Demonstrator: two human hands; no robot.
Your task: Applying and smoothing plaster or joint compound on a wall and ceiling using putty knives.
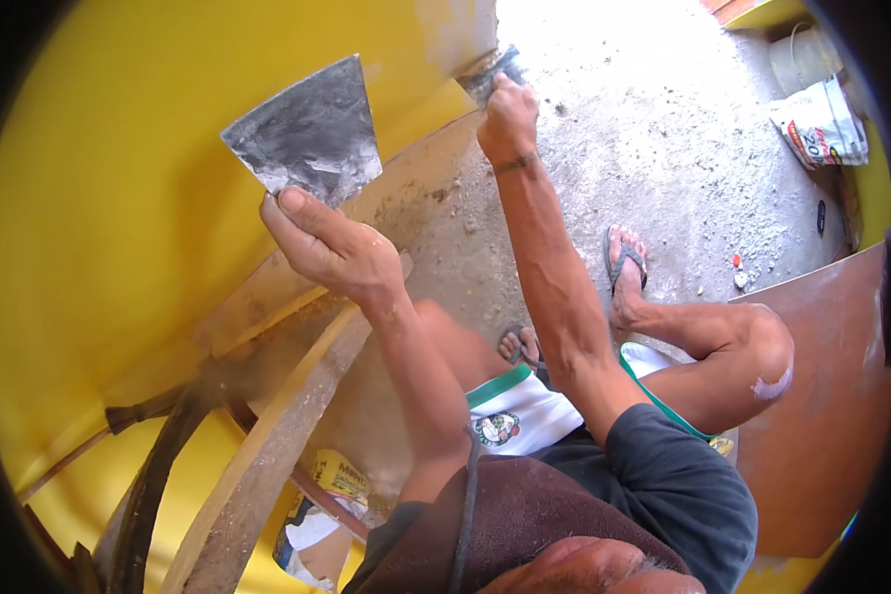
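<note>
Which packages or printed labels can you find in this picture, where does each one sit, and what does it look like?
White sack: top right, on the concrete floor, slumped, white with red and black print.
Small bag: bottom centre, under the wooden planks, crumpled, yellow and white.
Round badge: on the person's white shorts, green and red.

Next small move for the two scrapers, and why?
Probably draw the right hand's small scraper along the pale patch on the yellow wall. Its blade already sits at the patch's lower edge, while the left hand holds the wide scraper off the wall, its grey-smeared face turned toward the camera, seemingly in reserve.
</note>
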